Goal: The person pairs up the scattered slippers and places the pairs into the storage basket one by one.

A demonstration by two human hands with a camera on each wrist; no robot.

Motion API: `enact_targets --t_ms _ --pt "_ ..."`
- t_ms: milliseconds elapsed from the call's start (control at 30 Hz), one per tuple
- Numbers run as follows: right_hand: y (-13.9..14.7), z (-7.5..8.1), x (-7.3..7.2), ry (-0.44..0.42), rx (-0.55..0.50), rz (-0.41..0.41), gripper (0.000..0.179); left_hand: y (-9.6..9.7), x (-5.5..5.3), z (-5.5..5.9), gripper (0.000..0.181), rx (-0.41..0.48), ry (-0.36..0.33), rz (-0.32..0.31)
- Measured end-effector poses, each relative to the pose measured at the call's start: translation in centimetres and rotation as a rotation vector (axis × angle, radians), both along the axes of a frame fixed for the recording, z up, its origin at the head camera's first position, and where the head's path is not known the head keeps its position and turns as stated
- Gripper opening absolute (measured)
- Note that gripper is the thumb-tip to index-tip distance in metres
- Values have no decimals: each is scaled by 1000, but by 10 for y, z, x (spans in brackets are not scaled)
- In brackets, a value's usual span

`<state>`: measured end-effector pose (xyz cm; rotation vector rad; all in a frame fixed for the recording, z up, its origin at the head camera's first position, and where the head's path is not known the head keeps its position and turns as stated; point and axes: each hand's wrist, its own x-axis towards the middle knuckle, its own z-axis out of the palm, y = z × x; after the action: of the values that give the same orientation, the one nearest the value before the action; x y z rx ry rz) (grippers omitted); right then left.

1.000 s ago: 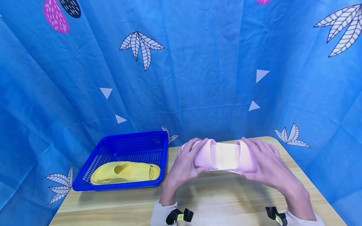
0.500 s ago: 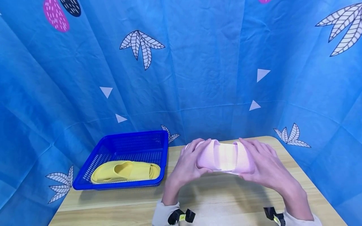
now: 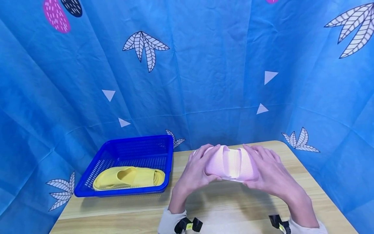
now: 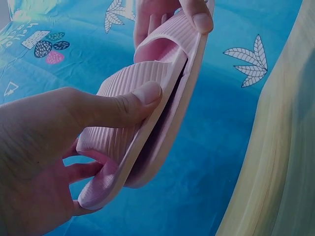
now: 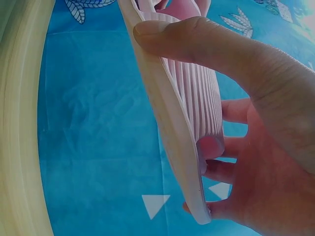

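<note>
Over the table, my left hand [image 3: 193,170] grips a pink ribbed slipper [image 3: 214,164], thumb across its strap and fingers around the far side. Opposite it, my right hand [image 3: 270,172] holds a second pink slipper [image 3: 249,167], thumb along the sole edge in the right wrist view. The two slippers overlap lengthwise, toes pointing opposite ways, straps close together with a narrow strip of insole between. Seen from the left wrist, the left-hand slipper [image 4: 142,78] lies against the right-hand one [image 4: 167,37], with a dark thin gap between their soles.
A blue plastic basket [image 3: 168,162] stands at the left of the wooden table [image 3: 117,217]. Inside lies a yellow slipper [image 3: 143,175], with more yellow layers showing at its right end. A blue patterned curtain [image 3: 210,81] hangs behind the table and at both sides.
Both hands have drawn closer together, the right one moving left and the left one slightly right. The slippers overlap more, and the insole strip between their straps has narrowed.
</note>
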<state>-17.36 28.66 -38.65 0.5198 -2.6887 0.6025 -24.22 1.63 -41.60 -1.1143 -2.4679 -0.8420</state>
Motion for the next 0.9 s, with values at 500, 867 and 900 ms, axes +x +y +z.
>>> enact_targets --t_ms 500,867,900 --pt "-7 -4 -2 30 23 26 115 4 2 -1 105 18 26 -30" --pt "-10 -4 -1 61 16 41 116 3 0 -1 105 28 55 -52" --pt "-11 -4 -1 67 16 42 116 3 0 -1 105 28 57 -54"
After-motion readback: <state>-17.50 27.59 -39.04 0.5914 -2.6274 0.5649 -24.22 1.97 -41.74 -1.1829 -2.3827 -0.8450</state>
